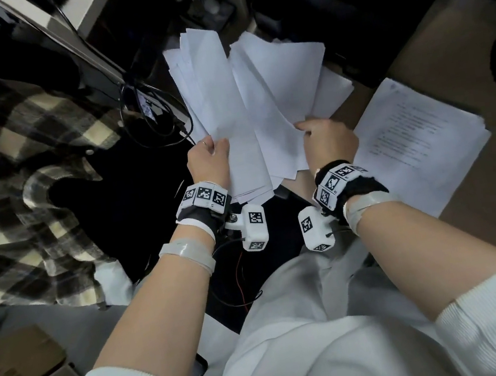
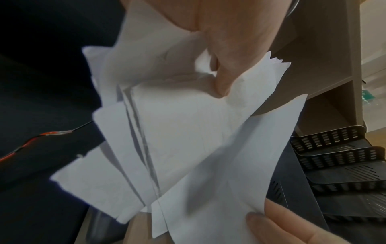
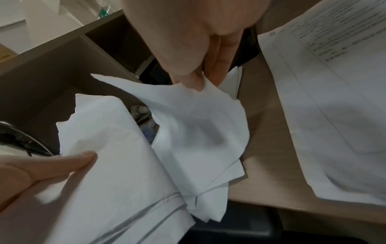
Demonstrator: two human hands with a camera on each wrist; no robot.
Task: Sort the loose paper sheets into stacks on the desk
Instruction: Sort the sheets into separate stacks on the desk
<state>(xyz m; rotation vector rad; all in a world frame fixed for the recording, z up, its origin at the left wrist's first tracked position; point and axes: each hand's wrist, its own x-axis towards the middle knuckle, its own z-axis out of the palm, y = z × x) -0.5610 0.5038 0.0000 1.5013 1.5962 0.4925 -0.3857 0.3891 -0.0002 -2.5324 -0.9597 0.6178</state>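
A fanned bunch of loose white paper sheets (image 1: 226, 100) is held up in front of me, off the desk edge. My left hand (image 1: 213, 148) grips the left part of the bunch (image 2: 177, 132), thumb on top. My right hand (image 1: 305, 129) pinches the right part (image 3: 198, 132) at its near corner, with the fingers (image 3: 194, 80) curled round the paper. The two parts overlap in the middle. A squared stack of printed sheets (image 1: 421, 141) lies on the brown desk (image 1: 487, 228) to the right of my right hand.
Black mesh letter trays (image 2: 334, 156) stand beyond the sheets, below brown shelf compartments (image 3: 62, 69). Cables (image 1: 148, 119) hang left of the paper. A plaid cloth (image 1: 9, 167) lies at the far left and a cardboard box (image 1: 18, 364) at the lower left.
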